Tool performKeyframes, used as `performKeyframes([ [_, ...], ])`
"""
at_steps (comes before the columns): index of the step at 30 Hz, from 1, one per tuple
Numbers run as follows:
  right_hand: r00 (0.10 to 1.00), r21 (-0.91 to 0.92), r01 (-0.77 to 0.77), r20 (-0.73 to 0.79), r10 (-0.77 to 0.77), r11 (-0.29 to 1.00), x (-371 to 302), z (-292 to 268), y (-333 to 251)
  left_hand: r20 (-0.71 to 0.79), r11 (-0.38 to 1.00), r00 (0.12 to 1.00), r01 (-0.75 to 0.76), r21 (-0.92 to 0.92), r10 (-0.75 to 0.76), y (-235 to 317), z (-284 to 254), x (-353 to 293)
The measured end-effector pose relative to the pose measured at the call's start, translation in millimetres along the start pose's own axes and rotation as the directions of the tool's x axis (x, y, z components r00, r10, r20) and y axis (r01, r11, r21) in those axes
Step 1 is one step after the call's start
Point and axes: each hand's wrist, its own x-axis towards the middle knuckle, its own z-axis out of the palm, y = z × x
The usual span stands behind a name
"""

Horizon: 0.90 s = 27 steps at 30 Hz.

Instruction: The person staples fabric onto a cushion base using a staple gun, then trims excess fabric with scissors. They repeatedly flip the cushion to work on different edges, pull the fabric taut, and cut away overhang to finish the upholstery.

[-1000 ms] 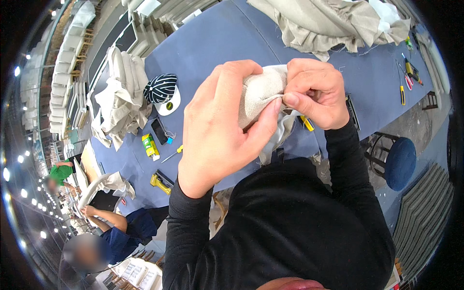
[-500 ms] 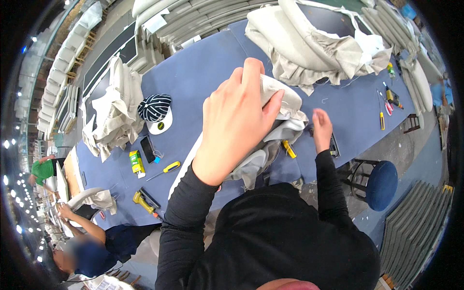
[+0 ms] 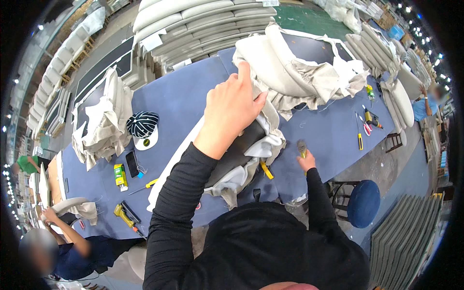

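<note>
A cream upholstered panel lies tilted before me, its dark underside ringed by loose fabric. At its far end is my left hand, its thumb on the near side and its index finger stretched; the other fingertips are hidden beyond the edge. To the right of the panel, above the blue tabletop, my right hand is closed around a grey and yellow staple gun, seen nearly end-on. A yellow-handled tool lies between the panel's fabric and my right arm.
More covered panels lie at the back and left. A striped cap, phone, small box and second staple gun rest on the left. A blue stool stands right; a co-worker works at the left.
My right hand has taken up the staple gun from the table and moved slightly left and nearer me. My left hand stays at the panel's far end. The whole view has shifted.
</note>
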Motion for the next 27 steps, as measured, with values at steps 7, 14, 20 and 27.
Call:
performKeyframes([
  [7, 0.934, 0.865, -0.124, 0.267, -0.237, 0.486, -18, -162, -265, -0.02, 0.991, 1.0, -0.021, 0.129, 0.024, 9, 9, -6],
  [14, 0.913, 0.736, 0.376, -0.19, -0.361, 0.563, -50, -194, -333, 0.037, 0.997, 0.999, -0.012, 0.075, 0.009, 30, 9, -9],
  [20, 0.861, 0.68, 0.488, -0.274, -0.428, 0.547, -51, -190, -328, 0.027, 0.996, 0.999, -0.043, 0.077, 0.041, 34, 9, -16],
  [27, 0.848, 0.634, 0.507, -0.247, -0.468, 0.584, -57, -196, -324, 0.015, 0.996, 0.998, -0.06, 0.064, 0.059, 39, 9, -23],
])
